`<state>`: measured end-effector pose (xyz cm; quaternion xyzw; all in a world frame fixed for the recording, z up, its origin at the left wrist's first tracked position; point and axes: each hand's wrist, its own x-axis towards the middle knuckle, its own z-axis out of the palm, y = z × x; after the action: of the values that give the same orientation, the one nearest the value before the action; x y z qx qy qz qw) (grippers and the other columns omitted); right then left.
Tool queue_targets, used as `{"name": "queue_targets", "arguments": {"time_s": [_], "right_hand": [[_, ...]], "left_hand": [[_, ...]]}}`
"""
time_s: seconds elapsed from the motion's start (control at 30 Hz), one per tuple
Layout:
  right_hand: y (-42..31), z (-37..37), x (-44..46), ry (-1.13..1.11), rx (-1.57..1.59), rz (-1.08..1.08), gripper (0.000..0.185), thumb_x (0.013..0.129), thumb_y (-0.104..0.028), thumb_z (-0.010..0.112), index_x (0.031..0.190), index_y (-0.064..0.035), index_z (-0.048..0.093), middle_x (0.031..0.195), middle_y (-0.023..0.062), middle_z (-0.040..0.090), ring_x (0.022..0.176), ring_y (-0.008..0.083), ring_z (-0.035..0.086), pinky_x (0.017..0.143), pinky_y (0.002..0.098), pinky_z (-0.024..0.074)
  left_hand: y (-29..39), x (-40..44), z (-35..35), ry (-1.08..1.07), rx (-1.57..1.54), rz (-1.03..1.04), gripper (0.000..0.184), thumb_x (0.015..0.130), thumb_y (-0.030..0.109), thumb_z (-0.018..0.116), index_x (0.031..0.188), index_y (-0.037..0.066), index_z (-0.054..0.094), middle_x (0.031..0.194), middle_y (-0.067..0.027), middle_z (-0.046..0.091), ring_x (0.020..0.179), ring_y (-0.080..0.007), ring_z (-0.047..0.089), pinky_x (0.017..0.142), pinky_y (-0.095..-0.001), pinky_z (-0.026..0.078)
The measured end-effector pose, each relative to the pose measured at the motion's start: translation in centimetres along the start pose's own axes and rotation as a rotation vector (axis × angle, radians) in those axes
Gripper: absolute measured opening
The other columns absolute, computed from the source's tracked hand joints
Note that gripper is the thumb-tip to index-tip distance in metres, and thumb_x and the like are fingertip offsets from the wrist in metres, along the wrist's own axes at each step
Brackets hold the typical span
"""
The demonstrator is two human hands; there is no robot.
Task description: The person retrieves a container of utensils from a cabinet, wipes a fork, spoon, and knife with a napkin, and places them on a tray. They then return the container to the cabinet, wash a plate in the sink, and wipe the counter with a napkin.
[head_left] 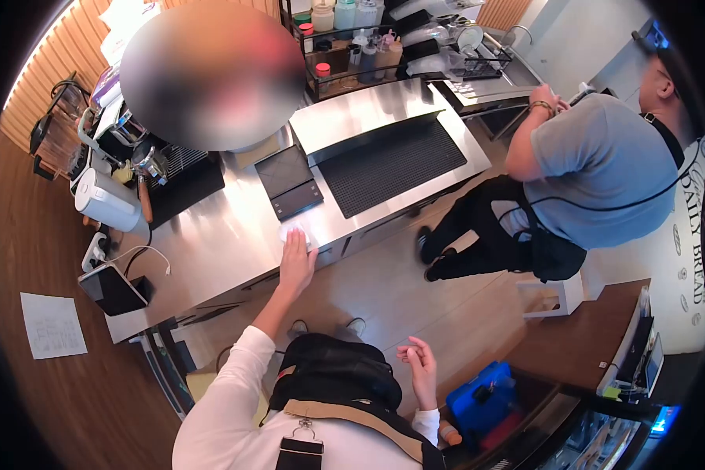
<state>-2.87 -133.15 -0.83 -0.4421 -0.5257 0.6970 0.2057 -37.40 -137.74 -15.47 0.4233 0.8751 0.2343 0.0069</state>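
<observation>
Left hand (296,262) flat on white cloth (285,233), steel counter (231,239) beneath, right hand (422,370) loosely curled

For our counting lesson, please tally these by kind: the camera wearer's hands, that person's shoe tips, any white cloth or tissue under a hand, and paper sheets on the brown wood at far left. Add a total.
Hands: 2 (left hand, right hand)
Shoe tips: 2
White cloth or tissue: 1
Paper sheet: 1
Total: 6
</observation>
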Motion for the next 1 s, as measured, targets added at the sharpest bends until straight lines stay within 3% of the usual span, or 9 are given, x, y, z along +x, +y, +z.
{"name": "queue_targets", "arguments": {"time_s": [0.23,0.33,0.53,0.63,0.77,1.0], "right_hand": [[-2.1,-2.1,2.9,-0.063,-0.014,-0.013,0.029,0.092,-0.012,0.048,0.119,-0.0021,0.047,0.096,0.0076,0.061,0.083,0.0108,0.056,0.077,0.0244,0.0434],[-1.8,-3.2,2.9,-0.042,-0.003,-0.011,0.029,0.092,-0.013,0.047,0.119,-0.0025,0.047,0.096,0.0079,0.061,0.083,0.0110,0.056,0.076,0.0244,0.0435],[-0.8,-5.3,1.7,0.081,-0.008,-0.013,0.029,0.093,-0.018,0.045,0.118,-0.0020,0.048,0.095,0.0092,0.062,0.081,0.0126,0.057,0.075,0.0250,0.0444],[-0.2,-5.5,2.0,0.146,0.005,-0.015,0.031,0.094,-0.020,0.045,0.118,-0.0017,0.048,0.094,0.0103,0.062,0.080,0.0140,0.059,0.073,0.0254,0.0456],[-0.2,-4.6,3.3,0.165,0.024,-0.007,0.030,0.094,-0.020,0.045,0.118,-0.0020,0.048,0.094,0.0103,0.062,0.080,0.0139,0.059,0.073,0.0256,0.0459],[-1.1,-1.0,6.3,0.168,0.075,-0.063,0.030,0.094,-0.019,0.045,0.118,-0.0021,0.047,0.095,0.0102,0.062,0.081,0.0139,0.059,0.074,0.0260,0.0459]], "left_hand": [[4.7,7.7,3.3,-0.020,0.072,0.118,0.066,0.085,0.032,0.055,0.129,-0.011,0.031,0.134,-0.0283,0.034,0.129,-0.0374,0.029,0.107,-0.0406,0.023],[2.8,4.1,1.1,-0.096,0.227,0.090,0.069,0.084,0.036,0.055,0.129,-0.011,0.032,0.134,-0.0281,0.034,0.129,-0.0375,0.029,0.107,-0.0401,0.024],[3.2,2.4,-1.0,-0.165,0.163,0.021,0.068,0.085,0.037,0.053,0.125,-0.015,0.034,0.133,-0.0305,0.034,0.129,-0.0397,0.028,0.106,-0.0420,0.025],[2.5,5.4,0.5,-0.121,0.111,0.194,0.064,0.087,0.032,0.051,0.126,-0.015,0.033,0.133,-0.0311,0.033,0.128,-0.0402,0.028,0.107,-0.0414,0.025],[2.0,5.8,1.2,-0.168,0.003,0.180,0.051,0.088,0.020,0.049,0.126,-0.011,0.037,0.132,-0.0281,0.036,0.128,-0.0377,0.031,0.106,-0.0399,0.027],[0.6,3.8,-0.4,-0.271,-0.047,0.549,0.051,0.083,0.015,0.056,0.127,-0.005,0.040,0.130,-0.0203,0.044,0.123,-0.0330,0.040,0.103,-0.0373,0.033]]}}
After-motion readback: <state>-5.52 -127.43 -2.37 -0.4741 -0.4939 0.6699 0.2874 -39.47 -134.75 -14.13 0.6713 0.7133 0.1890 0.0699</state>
